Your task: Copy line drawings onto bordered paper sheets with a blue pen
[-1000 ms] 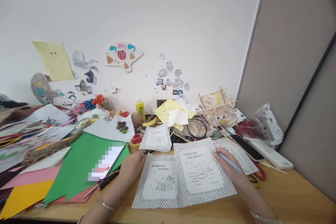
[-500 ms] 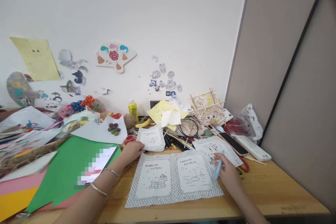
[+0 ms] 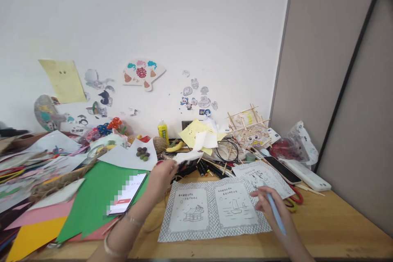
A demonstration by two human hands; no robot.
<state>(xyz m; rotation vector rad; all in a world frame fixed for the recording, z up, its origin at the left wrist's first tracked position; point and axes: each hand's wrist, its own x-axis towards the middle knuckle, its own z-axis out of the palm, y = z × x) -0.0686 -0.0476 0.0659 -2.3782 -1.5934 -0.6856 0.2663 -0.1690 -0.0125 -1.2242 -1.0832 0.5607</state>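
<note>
My left hand [image 3: 162, 178] pinches the edge of a small drawing sheet [image 3: 186, 156], which is raised and seen almost edge-on. Lower on the table lies a larger sheet with two drawings [image 3: 211, 208], a pavilion and sailing boats, inside cross-hatched borders. My right hand [image 3: 270, 204] is closed around a light blue pen [image 3: 275, 214] over that sheet's right edge. A third drawing sheet [image 3: 267, 182] lies just beyond my right hand, partly under the larger one.
Left of me are green paper [image 3: 86, 200] and a phone [image 3: 129, 196] with a lit screen. Dark pens [image 3: 211, 170], a yellow bottle [image 3: 163, 131], a stick frame [image 3: 248, 120] and a dark phone [image 3: 282, 169] crowd the back. Scissors' red handle [image 3: 298, 196] shows at right.
My left hand has lifted the small drawing sheet off the table and tilted it. My right hand has turned, the pen's angle shifting with it. The view has swung slightly left.
</note>
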